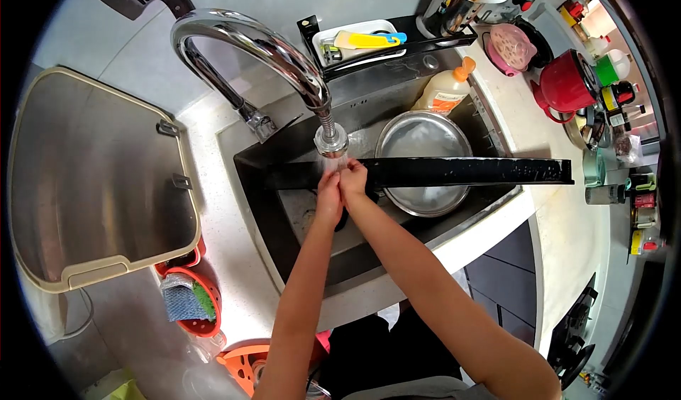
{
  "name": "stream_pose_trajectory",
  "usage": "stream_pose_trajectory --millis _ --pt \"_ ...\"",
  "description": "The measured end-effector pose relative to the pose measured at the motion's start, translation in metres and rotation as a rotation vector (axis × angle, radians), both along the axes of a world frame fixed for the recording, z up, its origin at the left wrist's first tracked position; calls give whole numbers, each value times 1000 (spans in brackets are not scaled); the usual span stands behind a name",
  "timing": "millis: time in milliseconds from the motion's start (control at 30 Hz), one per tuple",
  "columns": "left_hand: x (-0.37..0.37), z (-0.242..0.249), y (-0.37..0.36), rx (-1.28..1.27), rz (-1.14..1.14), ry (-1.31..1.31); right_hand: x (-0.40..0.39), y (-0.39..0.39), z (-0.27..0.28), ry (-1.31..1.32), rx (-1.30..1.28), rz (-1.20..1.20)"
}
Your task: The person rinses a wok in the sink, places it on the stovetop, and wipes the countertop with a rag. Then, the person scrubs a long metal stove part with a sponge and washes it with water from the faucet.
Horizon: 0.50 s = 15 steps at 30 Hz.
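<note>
Water runs from the chrome faucet [330,139] onto both of my hands, which meet over the dark sink [284,237]. My left hand [329,196] has its fingers closed; whatever is in them is hidden. Pressed against it, my right hand [353,179] is also closed, close to the long black bar [468,172] that spans the sink. Part of a dark item shows below my hands, too covered to make out. Under the bar a round metal basin [425,139] holds cloudy water. A bottle with an orange pump [445,91] stands behind the basin.
At the left leans a large steel board [99,180], above an orange basket [213,297] with cloths. A black rack [418,31] behind the sink holds a white tray [383,28] with brushes. A red pot [567,81] and jars stand on the right counter [560,215].
</note>
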State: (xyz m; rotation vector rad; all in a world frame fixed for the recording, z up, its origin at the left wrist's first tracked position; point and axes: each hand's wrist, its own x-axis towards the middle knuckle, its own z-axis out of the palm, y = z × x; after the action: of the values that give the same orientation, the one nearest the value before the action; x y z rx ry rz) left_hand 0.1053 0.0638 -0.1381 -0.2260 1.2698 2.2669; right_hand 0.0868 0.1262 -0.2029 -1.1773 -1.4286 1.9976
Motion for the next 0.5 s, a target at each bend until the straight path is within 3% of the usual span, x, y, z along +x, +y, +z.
stream_pose_trajectory --millis 67,100,200,333,367,500 --pt "10 5 3 -278 -61 298 -8 13 -18 -263 200 27" --pt "12 11 -1 -364 -80 341 -4 15 5 -282 241 122" --pt "9 10 -7 -169 -26 183 -5 17 -13 -290 194 207" --pt "3 -9 -17 -321 4 94 3 23 -2 -314 223 253" --pt "1 -21 -22 -303 85 167 9 26 45 -233 -23 266" --pt "1 -45 -37 -544 200 159 23 54 38 11 -470 308"
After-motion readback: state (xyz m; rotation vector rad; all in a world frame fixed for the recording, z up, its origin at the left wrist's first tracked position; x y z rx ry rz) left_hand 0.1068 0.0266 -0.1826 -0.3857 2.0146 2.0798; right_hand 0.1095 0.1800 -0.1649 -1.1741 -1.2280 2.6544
